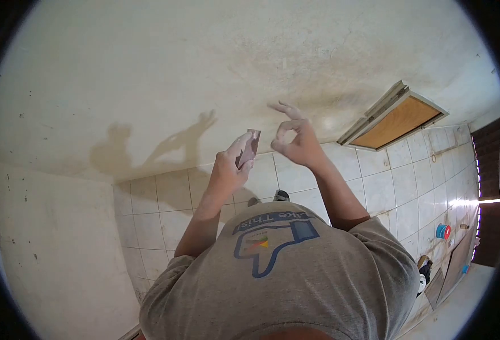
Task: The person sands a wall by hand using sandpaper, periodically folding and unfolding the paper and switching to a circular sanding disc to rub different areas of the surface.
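Note:
My left hand (233, 164) is closed around a folded piece of brownish sandpaper (251, 146), with the thumb on one side and the fingers on the other. White dust covers its fingers. My right hand (296, 139) is raised just to the right of the sandpaper, apart from it. Its index finger curls toward the thumb while other fingers stretch out toward the wall, and nothing shows in it. In front of both hands is a pale plastered wall (204, 68) with patchy, worn areas.
A wooden-panelled frame (397, 122) leans on the wall at right. White floor tiles (380, 161) run below. At far right lie a blue-and-red round object (443, 231), boards (454, 269) and a dark shoe-like item (424, 269). Another wall (57, 243) stands at left.

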A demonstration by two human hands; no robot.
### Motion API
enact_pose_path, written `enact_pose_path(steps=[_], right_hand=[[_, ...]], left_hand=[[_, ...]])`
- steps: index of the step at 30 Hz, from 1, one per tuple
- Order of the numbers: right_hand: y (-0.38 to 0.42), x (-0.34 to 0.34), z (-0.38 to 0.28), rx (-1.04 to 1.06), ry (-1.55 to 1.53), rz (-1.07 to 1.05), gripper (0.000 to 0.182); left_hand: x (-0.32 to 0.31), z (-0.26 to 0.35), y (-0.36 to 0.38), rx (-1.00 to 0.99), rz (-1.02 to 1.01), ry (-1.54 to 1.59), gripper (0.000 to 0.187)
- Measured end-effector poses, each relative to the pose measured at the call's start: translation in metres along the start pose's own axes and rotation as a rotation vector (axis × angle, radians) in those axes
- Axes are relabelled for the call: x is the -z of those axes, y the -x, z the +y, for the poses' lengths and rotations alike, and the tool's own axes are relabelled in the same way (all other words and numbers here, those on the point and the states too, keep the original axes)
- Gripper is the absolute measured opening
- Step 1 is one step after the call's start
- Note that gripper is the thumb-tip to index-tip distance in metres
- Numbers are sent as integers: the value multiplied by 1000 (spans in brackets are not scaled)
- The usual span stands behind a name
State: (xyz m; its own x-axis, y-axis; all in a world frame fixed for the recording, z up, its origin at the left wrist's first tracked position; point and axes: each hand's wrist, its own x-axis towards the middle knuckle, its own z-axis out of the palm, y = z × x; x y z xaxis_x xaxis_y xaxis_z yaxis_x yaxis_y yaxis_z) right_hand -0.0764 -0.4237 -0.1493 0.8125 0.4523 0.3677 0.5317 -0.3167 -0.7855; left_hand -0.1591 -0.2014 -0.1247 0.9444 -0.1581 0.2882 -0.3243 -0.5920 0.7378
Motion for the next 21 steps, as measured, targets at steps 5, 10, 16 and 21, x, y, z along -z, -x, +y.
enact_pose_path(steps=[5,10,16,21], right_hand=[[1,1,-43,-232,327,20,103],[1,-14,25,-605,-1109,-52,105],[21,-58,10,-546,-917,-100,32],[20,-78,38,-668,-927,156,15]], left_hand=[[5,14,-3,247,-84,278,69],[17,16,-4,351,-81,816,84],[-3,-43,-19,280,229,132,85],[6,21,-32,-276,622,40,80]])
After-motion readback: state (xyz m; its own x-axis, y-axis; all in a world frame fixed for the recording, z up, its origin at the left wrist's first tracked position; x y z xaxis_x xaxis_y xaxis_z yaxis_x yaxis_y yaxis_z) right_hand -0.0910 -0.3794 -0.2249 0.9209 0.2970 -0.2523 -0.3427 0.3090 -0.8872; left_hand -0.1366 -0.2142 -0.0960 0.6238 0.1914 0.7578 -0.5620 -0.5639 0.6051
